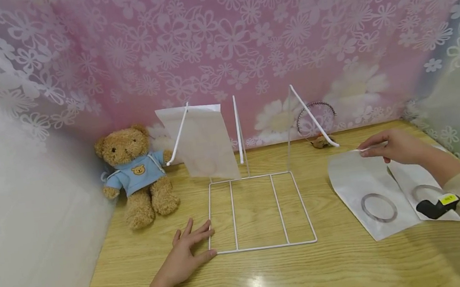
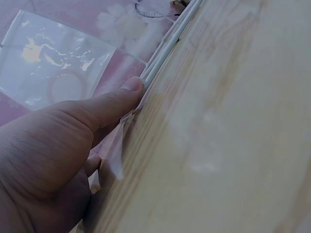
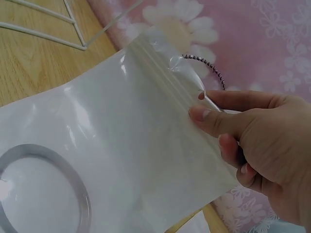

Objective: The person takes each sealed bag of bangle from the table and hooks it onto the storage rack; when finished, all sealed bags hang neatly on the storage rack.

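Pink cloth (image 1: 238, 66) printed with white flowers hangs behind your wooden table (image 1: 313, 276). On that surface stands a white wire rack (image 1: 234, 216), with three prongs slanting toward you. Your left hand (image 1: 185, 257) rests at its near left corner, fingers spread, with the thumb on the wire and the fingertips touching the side bar. Your right hand (image 1: 394, 146) pinches the top edge of a whitish plastic bag (image 1: 351, 181) between thumb and forefinger, out to the right of the rack and well apart from it. A grey ring (image 1: 364, 211) shows on the lower part of that bag; whether its bottom edge touches the wood you cannot tell. Just beside it, another bag (image 1: 412, 174) lies on the table, partly hidden by your forearm. A similar hanging bag (image 1: 208, 141) is on the rack's left prong. Left of the rack sits a brown teddy bear (image 1: 139, 172) in a blue top.
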The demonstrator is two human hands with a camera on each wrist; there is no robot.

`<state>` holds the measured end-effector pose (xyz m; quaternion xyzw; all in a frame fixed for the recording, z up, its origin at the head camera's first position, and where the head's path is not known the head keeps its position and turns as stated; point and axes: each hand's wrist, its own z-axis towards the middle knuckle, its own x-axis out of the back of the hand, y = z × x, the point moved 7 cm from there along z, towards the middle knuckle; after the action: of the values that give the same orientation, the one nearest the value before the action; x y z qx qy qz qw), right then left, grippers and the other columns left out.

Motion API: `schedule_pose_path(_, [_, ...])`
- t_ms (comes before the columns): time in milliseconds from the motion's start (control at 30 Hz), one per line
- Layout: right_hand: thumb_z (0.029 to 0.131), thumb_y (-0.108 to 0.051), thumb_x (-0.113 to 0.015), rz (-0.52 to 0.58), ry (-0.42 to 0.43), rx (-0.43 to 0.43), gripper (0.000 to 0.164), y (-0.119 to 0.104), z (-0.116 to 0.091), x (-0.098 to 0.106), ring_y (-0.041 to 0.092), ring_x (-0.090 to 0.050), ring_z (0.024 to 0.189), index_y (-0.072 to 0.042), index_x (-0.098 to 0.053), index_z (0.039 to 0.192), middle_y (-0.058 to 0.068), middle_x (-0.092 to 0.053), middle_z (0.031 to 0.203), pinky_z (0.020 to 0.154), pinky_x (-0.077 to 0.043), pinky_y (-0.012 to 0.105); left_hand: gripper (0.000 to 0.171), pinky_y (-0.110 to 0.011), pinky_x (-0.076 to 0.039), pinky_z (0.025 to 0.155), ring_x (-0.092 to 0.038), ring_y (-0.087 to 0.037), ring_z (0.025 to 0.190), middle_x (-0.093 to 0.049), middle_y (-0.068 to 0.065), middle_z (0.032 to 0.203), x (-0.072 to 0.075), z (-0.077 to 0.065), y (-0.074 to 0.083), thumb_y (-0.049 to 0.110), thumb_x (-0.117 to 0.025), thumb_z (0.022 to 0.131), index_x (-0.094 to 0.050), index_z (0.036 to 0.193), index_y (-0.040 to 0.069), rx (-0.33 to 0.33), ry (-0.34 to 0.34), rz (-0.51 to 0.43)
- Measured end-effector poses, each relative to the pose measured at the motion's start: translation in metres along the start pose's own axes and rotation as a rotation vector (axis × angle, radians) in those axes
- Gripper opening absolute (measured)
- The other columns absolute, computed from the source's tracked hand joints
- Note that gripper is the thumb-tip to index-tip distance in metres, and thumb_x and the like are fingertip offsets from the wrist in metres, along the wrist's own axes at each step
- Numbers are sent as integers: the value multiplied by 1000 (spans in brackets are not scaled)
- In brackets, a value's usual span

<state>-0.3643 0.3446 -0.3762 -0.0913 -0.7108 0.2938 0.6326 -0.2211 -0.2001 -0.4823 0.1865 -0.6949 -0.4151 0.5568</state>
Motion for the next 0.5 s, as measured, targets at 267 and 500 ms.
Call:
schedule_pose_path(267, [93,-35,-72,-17,12,-16,36,-22,-17,19,18,-57,54,-8,-75,115,7,-77,99,49,-44,30,58,-68,16,116,2,-37,156,-37,0,160,-1,-1,0,39,-73,89,-59,141,17,-1,0,-10])
schedule_pose_path(500, [92,-26,-74,0,32,9,27,-52,-37,43,19,-56,52,-11,-77,113,-5,-77,93,49,-40,30,58,-67,16,116,1,-36,156,-37,1,159,0,0,2,38,-74,89,-59,141,17,1,-1,-14])
